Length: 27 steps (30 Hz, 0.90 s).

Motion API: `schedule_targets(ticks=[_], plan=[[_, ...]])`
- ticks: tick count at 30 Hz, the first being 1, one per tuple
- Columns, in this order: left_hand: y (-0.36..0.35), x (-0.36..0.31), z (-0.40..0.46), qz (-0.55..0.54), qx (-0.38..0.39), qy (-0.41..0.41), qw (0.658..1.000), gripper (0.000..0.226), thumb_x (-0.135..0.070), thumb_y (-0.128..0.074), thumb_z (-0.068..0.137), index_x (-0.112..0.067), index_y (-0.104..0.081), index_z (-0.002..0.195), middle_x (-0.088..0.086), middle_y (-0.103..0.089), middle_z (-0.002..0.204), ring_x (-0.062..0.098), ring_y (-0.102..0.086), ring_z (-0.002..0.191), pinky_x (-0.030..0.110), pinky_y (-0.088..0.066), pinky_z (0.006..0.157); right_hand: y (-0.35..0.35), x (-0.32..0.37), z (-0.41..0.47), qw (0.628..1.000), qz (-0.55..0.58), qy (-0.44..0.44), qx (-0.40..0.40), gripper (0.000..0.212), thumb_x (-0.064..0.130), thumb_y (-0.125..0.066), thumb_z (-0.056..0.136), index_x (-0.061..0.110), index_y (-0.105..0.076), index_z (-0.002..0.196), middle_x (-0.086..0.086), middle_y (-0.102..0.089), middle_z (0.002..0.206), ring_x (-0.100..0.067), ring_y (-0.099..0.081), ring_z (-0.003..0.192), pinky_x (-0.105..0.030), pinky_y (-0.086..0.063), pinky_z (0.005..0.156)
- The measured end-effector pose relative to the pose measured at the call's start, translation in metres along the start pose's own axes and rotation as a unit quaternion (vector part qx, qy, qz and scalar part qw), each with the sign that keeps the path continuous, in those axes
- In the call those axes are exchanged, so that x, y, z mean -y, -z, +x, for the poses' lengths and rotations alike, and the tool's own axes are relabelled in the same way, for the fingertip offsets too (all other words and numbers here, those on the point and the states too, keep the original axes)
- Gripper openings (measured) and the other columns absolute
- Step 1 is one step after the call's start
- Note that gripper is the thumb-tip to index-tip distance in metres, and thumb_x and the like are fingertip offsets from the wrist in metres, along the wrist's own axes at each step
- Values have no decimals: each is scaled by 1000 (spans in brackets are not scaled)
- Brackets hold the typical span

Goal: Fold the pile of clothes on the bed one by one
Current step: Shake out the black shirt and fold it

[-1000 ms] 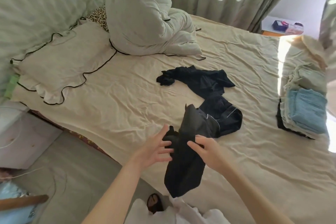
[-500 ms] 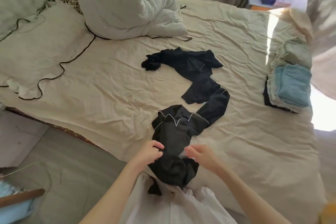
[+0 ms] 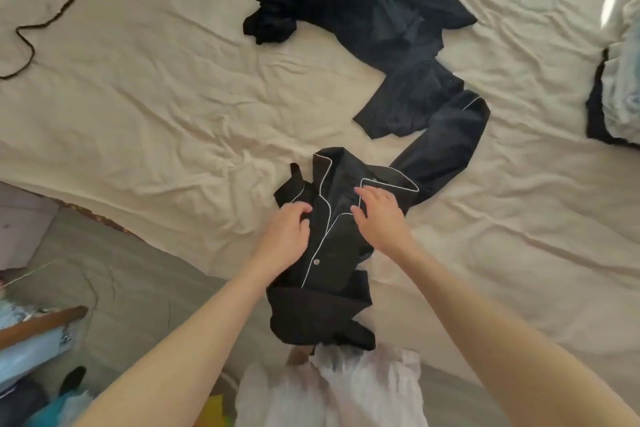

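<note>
At lower centre of the frame the left hand (image 3: 287, 236) grips the left side of the black pajama shirt (image 3: 332, 253), fingers curled into the fabric near its white-piped collar. Just right, the right hand (image 3: 379, 215) lies released, fingers straight on the collar. The shirt's sleeve runs up toward another dark garment (image 3: 374, 21) on the bed (image 3: 156, 97).

one head-worn view looks steeply down, close above the near edge of the bed (image 3: 145, 135), facing across it from the floor side.
</note>
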<state>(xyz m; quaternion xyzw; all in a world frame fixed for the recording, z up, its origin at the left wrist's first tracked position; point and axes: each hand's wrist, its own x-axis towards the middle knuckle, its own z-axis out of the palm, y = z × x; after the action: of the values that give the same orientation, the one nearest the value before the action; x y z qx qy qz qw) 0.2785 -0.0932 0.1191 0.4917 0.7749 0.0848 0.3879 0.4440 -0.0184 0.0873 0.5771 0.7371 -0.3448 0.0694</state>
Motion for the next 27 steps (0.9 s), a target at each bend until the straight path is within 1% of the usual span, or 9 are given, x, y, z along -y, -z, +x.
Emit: schedule_targets(ticks=[3, 7, 12, 15, 19, 21, 23, 25, 27], plan=[[-20, -10, 50, 57, -30, -69, 995, 39, -15, -46, 95, -19, -47, 134, 5, -37, 145, 25, -33, 133, 39, -33, 108, -22, -6, 25, 986, -137, 91, 14, 43, 38, -39, 99, 24, -42, 140, 0, -29, 153, -24, -14, 145, -46, -26, 110], [-43, -16, 88, 10, 6, 30, 999, 52, -28, -53, 94, -25, -35, 142, 13, -10, 156, 32, -16, 141, 41, -25, 110, -34, -30, 21, 978, -194, 59, -40, 38, 40, -37, 98, 18, -60, 119, -2, -52, 131, -24, -38, 126, -39, -33, 95], [-39, -17, 106, -142, -80, 150, 975, 47, -14, -59, 89, -10, -47, 135, 13, -53, 131, 27, -50, 119, 30, -37, 99, -24, -66, -7, 990, -97, -54, -90, 34, 37, -42, 98, 11, -62, 94, -6, -59, 98, -27, -54, 95, -38, -40, 80], [-22, -14, 100, -391, -127, 234, 881, 31, 1, -54, 88, -7, -62, 118, 13, -65, 108, 20, -57, 90, 28, -45, 80, -22, -84, -19, 969, 100, -188, -124, 24, 35, -49, 95, 12, -50, 88, -6, -57, 90, -25, -54, 81, -32, -37, 69], [10, 7, 76, -615, -80, 269, 737, 27, 6, -40, 93, -10, -60, 101, 8, -63, 90, 18, -62, 79, 27, -55, 69, -32, -95, -30, 916, 233, -296, -137, 38, 36, -60, 90, 12, -44, 114, -12, -55, 114, -24, -55, 94, -31, -41, 76], [18, 17, 69, -641, -43, 271, 717, 31, 6, -32, 94, -10, -59, 97, 9, -61, 94, 18, -59, 81, 27, -53, 68, -36, -94, -29, 916, 241, -302, -105, 53, 37, -62, 89, 12, -40, 129, -12, -48, 125, -28, -54, 106, -34, -45, 85], [20, 22, 66, -598, -16, 278, 752, 29, 3, -33, 93, -6, -61, 99, 12, -62, 98, 19, -59, 84, 25, -52, 62, -38, -92, -26, 932, 214, -283, -72, 56, 39, -62, 88, 11, -41, 131, -11, -44, 125, -30, -53, 110, -35, -44, 88], [18, 24, 67, -463, 10, 258, 848, 22, -15, -48, 95, -6, -65, 105, 15, -63, 106, 23, -60, 94, 28, -51, 66, -38, -92, -21, 953, 149, -259, -50, 51, 40, -61, 88, 11, -45, 127, -11, -44, 121, -31, -53, 108, -36, -43, 90], [14, 27, 68, -219, 40, 189, 956, 37, -42, -58, 89, -21, -60, 120, 11, -53, 125, 25, -51, 116, 32, -47, 87, -36, -91, -19, 968, 55, -241, -41, 49, 42, -58, 89, 12, -46, 126, -11, -47, 121, -32, -50, 111, -41, -41, 92]])
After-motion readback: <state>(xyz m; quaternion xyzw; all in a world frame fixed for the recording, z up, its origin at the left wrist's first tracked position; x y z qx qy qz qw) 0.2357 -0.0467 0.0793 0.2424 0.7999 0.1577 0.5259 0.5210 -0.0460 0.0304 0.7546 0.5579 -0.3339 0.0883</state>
